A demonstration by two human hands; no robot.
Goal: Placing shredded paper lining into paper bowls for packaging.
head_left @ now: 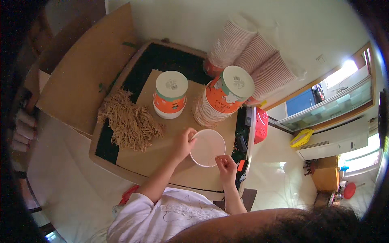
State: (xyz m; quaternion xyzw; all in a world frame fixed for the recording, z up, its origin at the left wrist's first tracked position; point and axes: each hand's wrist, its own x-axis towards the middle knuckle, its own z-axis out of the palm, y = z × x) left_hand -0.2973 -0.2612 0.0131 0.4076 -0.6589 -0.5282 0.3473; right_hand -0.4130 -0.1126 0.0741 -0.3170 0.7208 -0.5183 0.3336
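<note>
Green surface [165, 57]: left hand [185, 141] pinches tub [207, 148] rim; right hand [227, 167] fingertips together there, hold unclear. Uneven pull could tip tub.

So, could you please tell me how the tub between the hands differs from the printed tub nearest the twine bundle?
The open tub shows its pale inside; the printed tub stands base up, showing orange and green sides. The left hand and right hand are at the open tub's rim; neither is at the printed tub. Both tubs are round.
</note>
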